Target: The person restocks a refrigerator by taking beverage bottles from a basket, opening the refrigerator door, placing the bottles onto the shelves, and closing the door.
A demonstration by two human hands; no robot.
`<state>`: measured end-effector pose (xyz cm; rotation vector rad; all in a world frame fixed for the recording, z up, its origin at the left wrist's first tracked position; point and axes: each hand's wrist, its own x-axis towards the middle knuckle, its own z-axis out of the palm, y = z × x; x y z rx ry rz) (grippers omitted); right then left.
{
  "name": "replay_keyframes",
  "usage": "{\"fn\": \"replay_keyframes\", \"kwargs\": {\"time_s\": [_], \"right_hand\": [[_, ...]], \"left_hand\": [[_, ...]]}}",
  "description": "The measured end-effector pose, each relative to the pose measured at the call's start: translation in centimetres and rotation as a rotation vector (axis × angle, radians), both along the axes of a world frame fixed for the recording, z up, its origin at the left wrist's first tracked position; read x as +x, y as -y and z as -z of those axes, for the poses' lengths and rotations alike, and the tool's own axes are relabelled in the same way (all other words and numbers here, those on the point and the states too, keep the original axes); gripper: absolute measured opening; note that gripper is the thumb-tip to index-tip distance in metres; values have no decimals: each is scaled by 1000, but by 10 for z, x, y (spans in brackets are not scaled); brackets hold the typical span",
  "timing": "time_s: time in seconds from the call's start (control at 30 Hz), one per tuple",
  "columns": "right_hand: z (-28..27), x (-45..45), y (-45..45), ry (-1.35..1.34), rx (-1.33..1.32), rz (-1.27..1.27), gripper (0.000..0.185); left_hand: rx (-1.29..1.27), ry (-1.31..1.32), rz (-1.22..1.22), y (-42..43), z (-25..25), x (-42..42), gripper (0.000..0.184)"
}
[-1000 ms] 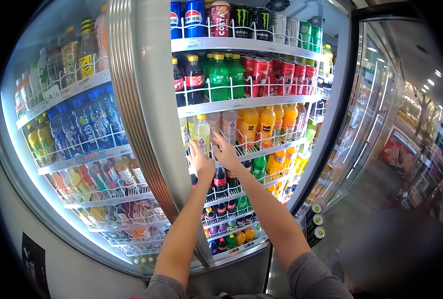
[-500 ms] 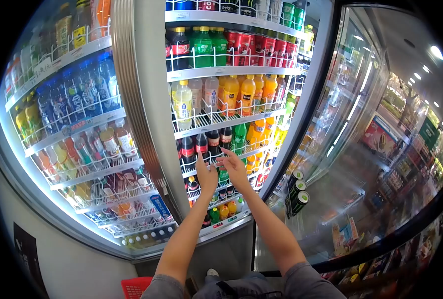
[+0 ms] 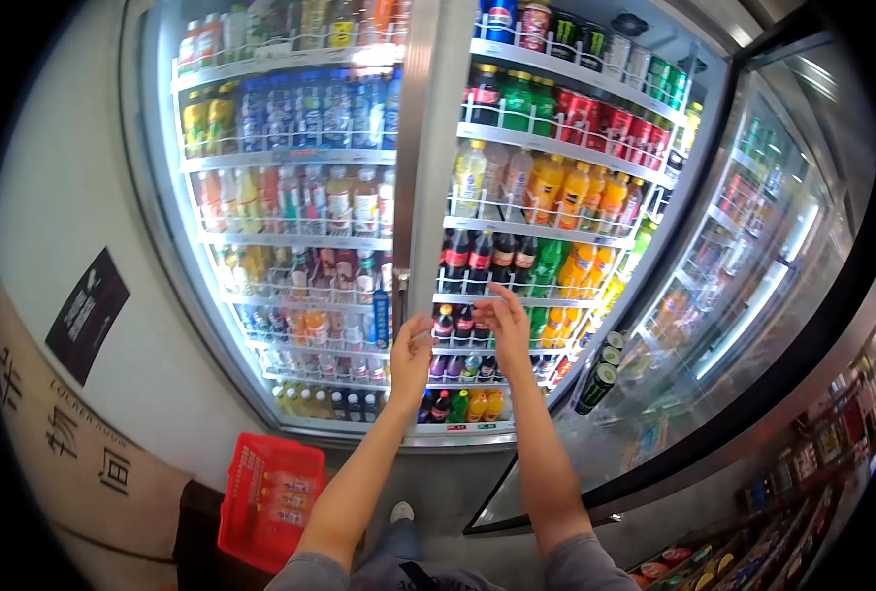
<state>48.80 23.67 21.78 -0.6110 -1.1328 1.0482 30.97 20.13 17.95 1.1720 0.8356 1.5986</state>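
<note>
Both hands are held out before the right-hand section of a glass-fronted drinks fridge. My left hand (image 3: pixel 412 353) is at the upright divider (image 3: pixel 420 212) in the picture, palm turned inward, fingers loosely bent and nothing in them. Higher and to the right, my right hand (image 3: pixel 506 331) has its fingers spread and also holds nothing. Behind the hands stand cola bottles (image 3: pixel 479 258), green soda bottles (image 3: pixel 546 264) and orange drink bottles (image 3: pixel 578 268) on wire-fronted shelves. I cannot make out either hand touching a bottle.
The fridge door (image 3: pixel 694 325) stands swung out on the right, with several black-and-green cans (image 3: pixel 596 382) by its inner edge. A red basket (image 3: pixel 244 480) holding bottles (image 3: pixel 288 497) is at lower left. Snack shelves (image 3: pixel 802 473) line the lower right.
The view has turned left, bringing the red basket and wall sign into sight. My hands have moved further apart, and both remain without anything in them.
</note>
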Motion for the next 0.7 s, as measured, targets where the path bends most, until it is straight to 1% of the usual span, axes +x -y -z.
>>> {"fn": "replay_keyframes", "kwargs": {"time_s": [0.07,0.17,0.27,0.33,0.43,0.47,0.53,0.6,0.67,0.7], "right_hand": [[-1,-22,8,36,8,-75,36],[4,-57,20,38,-22,-188,35],[5,-98,33,56,-71,-291,37],[9,-132,37,76,-67,-376,38],[26,-186,35,120,-71,-499,38],[32,-204,33,117,-75,-557,42],[36,-237,31,88,-100,-683,43],[39,-270,30,96,-119,-770,56],[38,-298,31,26,-200,-884,67],[37,-309,30,51,-231,-924,74]], "left_hand": [[8,-55,-102,19,14,-40,44],[-33,-47,-215,40,23,-98,43],[-54,12,-290,70,13,-148,39],[-89,24,-373,84,18,-178,36],[-142,-10,-429,101,22,-222,33],[-141,-9,-454,105,23,-236,33],[-170,16,-460,114,19,-260,33],[-165,2,-467,119,21,-285,33],[-210,131,-386,122,16,-307,34],[-207,154,-396,122,15,-315,37]]}}
